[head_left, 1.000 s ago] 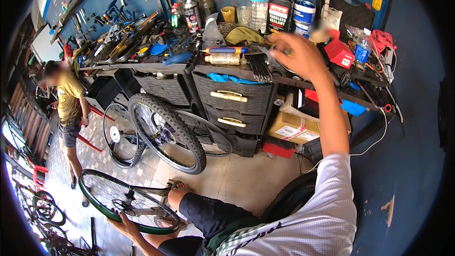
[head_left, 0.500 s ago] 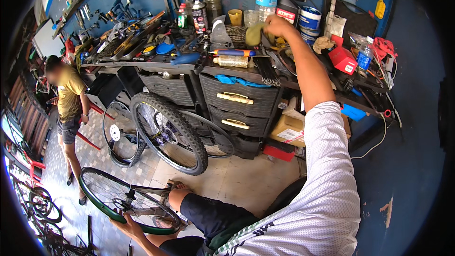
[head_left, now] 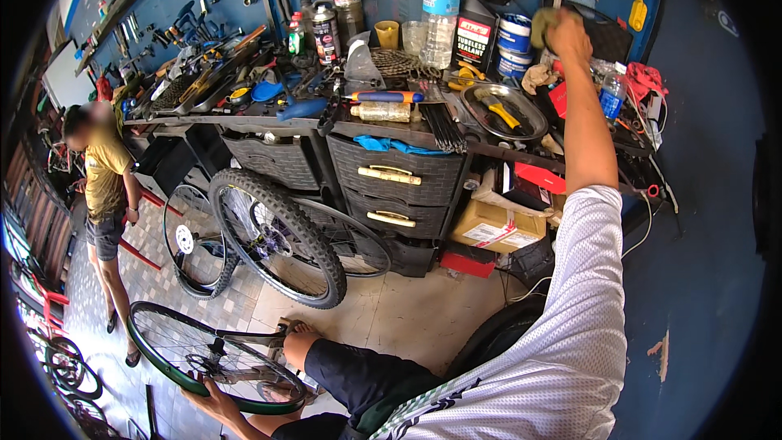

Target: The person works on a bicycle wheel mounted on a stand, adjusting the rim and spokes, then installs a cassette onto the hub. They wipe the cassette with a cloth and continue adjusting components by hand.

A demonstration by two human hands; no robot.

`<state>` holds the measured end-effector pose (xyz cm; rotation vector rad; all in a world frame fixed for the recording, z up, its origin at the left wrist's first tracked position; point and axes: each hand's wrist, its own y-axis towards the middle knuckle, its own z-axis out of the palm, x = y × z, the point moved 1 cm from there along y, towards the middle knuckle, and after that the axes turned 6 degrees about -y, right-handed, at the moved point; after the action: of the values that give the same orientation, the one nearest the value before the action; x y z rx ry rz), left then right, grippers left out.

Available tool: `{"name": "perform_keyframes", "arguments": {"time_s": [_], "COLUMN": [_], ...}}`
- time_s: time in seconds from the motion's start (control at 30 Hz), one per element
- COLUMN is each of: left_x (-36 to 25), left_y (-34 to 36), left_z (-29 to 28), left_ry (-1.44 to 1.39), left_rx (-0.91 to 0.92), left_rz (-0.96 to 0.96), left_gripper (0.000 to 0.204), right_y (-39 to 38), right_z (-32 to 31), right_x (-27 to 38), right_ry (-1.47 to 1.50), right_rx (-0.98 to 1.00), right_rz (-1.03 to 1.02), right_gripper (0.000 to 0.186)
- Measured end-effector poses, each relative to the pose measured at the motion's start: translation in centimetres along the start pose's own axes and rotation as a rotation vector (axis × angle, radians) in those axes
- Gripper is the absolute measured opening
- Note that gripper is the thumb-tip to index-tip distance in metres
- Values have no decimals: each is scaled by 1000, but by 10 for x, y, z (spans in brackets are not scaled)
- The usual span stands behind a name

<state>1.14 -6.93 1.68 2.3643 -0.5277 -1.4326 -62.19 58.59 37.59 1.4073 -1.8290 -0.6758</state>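
My right hand (head_left: 568, 39) is raised at the back right of the cluttered workbench, its fingers wrapped round an olive green cloth (head_left: 544, 26), beside stacked blue-and-white tubs (head_left: 513, 55). Below it lie an oval metal tray (head_left: 472, 99) with a yellow-handled tool (head_left: 501, 112) in it, and a red box (head_left: 558, 96). At lower left, my left hand (head_left: 210, 395) grips the green-edged rim of a spoked bicycle wheel (head_left: 169, 365), which is tilted beside my knee on a metal support.
Loose wheels (head_left: 277, 240) lean against black drawers (head_left: 391, 195). A person (head_left: 106, 171) in a yellow shirt stands at left near bicycles (head_left: 69, 363). Cardboard boxes (head_left: 497, 226) sit under the bench (head_left: 187, 122). A blue wall (head_left: 700, 277) is at right.
My right hand took the olive cloth from the middle of the bench and moved it right and up; the oval tray shows now. My left hand stays on the rim.
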Motion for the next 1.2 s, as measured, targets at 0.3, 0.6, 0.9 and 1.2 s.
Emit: {"name": "perform_keyframes", "arguments": {"time_s": [0.3, 0.6, 0.9, 1.2], "left_x": [-5, -6, -19, -21], "left_y": [3, -13, -16, -12], "left_z": [1, -1, 10, 5], "left_ry": [-184, -337, -435, -421], "left_rx": [24, -14, 21, 24], "left_rz": [-17, 30, 46, 50], "left_gripper": [67, 63, 63, 62], "right_y": [-40, -122, -129, -213], "right_z": [39, 75, 103, 70], "right_x": [125, 283, 337, 436], "right_ry": [274, 108, 458, 113], "right_rx": [347, 980, 673, 499], "right_rz": [-451, -503, -618, -896], "right_gripper": [45, 56, 21, 28]}}
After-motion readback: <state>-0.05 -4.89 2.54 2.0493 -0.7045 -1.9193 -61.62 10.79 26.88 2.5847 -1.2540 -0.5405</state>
